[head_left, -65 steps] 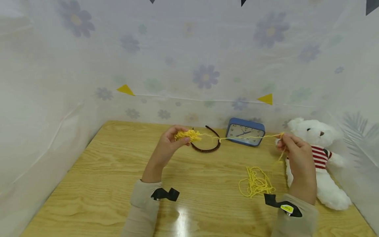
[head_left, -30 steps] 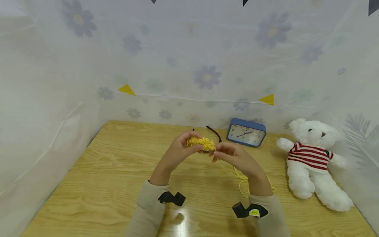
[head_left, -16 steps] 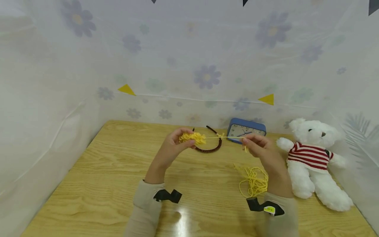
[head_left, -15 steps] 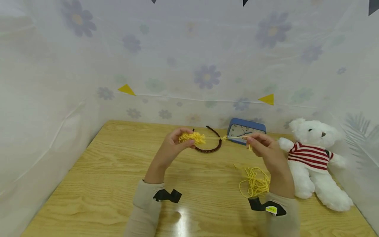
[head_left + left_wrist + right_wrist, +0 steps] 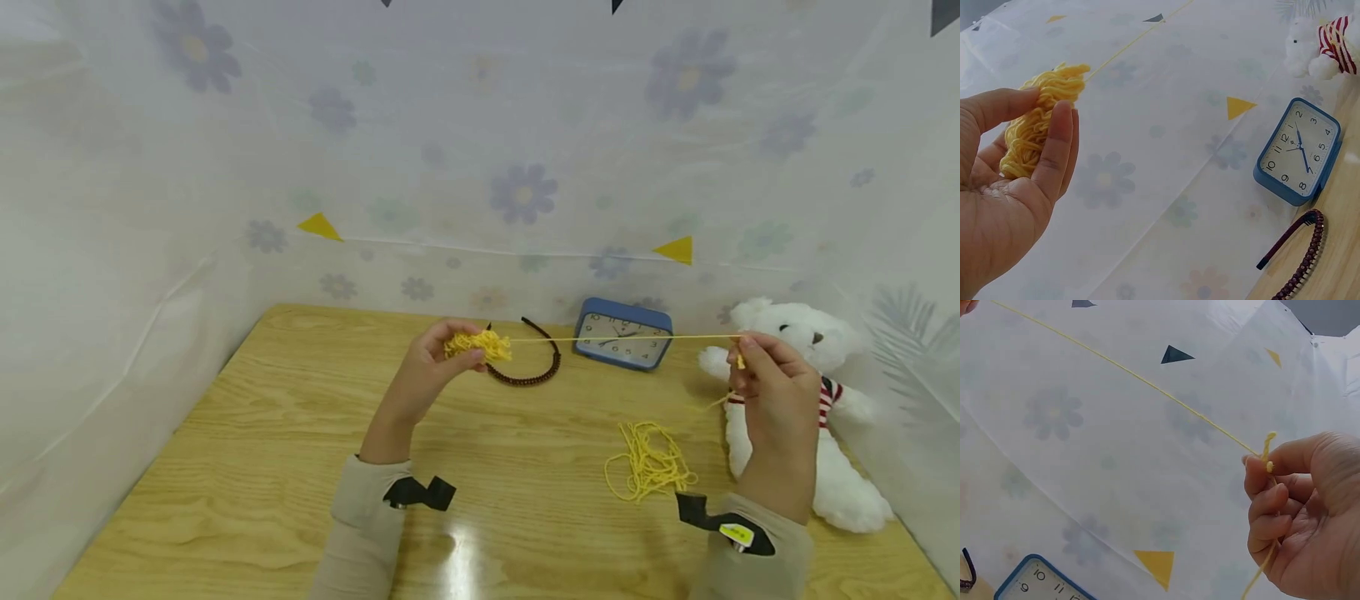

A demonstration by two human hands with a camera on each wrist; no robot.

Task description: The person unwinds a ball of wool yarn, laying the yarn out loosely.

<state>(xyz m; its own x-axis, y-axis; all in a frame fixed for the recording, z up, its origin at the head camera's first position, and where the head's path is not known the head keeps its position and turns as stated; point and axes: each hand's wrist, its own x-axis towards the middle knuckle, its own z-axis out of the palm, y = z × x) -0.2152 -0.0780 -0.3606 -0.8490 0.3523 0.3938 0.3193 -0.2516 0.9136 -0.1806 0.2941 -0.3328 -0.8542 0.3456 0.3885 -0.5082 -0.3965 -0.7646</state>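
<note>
My left hand (image 5: 423,371) grips a bundle of yellow yarn (image 5: 1030,134) between thumb and fingers, raised over the table. A single yellow strand (image 5: 1129,372) runs taut from the bundle across to my right hand (image 5: 780,392). There, thumb and forefinger pinch the strand, and a small knotted bit with a short end sticks up at the fingertips in the right wrist view. From the same hand a tail of yarn (image 5: 1259,575) hangs down past the curled fingers. A loose heap of yellow yarn (image 5: 648,462) lies on the table below, left of the right forearm.
Behind the strand stand a blue alarm clock (image 5: 624,335) and a dark beaded headband (image 5: 525,381) lying on the wooden table (image 5: 262,467). A white teddy bear (image 5: 847,492) in a striped shirt sits at the right, partly behind my right hand. A flowered curtain (image 5: 420,150) backs the table.
My hands came together about a second ago, then parted. The right hand has since moved far right, drawing the strand out long and straight; the left shifted slightly left with the bundle.
</note>
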